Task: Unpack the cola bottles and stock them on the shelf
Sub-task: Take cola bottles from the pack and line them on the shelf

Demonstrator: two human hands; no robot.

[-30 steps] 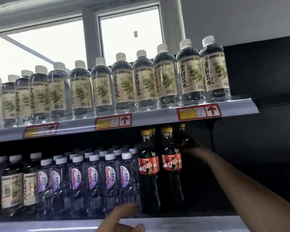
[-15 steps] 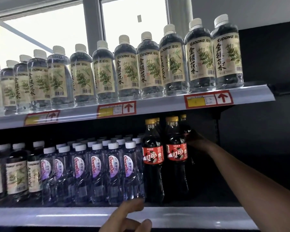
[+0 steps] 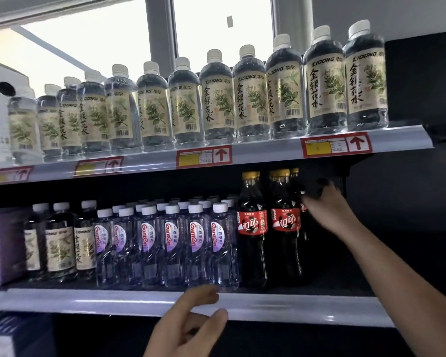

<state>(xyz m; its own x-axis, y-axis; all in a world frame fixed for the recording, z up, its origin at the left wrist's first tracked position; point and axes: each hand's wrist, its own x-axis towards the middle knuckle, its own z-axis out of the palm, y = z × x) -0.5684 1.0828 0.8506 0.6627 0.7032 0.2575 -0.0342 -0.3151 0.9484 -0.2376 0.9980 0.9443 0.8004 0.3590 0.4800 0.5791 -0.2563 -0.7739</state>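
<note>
Stocking cola, mid shelf (image 3: 242,305), R end.
R hand (image 3: 325,204) is reaching in at 3 o'clock of the front cola bottles (image 3: 252,225), fingers curling on a rear bottle (image 3: 300,191); grip can't be confirmed, prob. seating it behind the row. L hand (image 3: 191,323) is hanging loose, empty, at 6 o'clock below shelf lip.

Dark cola bottles (image 3: 251,228) — yellow caps, red labels

On the lower shelf (image 3: 268,305) the cola bottles (image 3: 252,228) stand toward its right end, just right of the water bottles (image 3: 170,243), with the tea bottles (image 3: 59,246) nearer its left end. More tea bottles line the upper shelf (image 3: 268,153) along its front edge.
</note>
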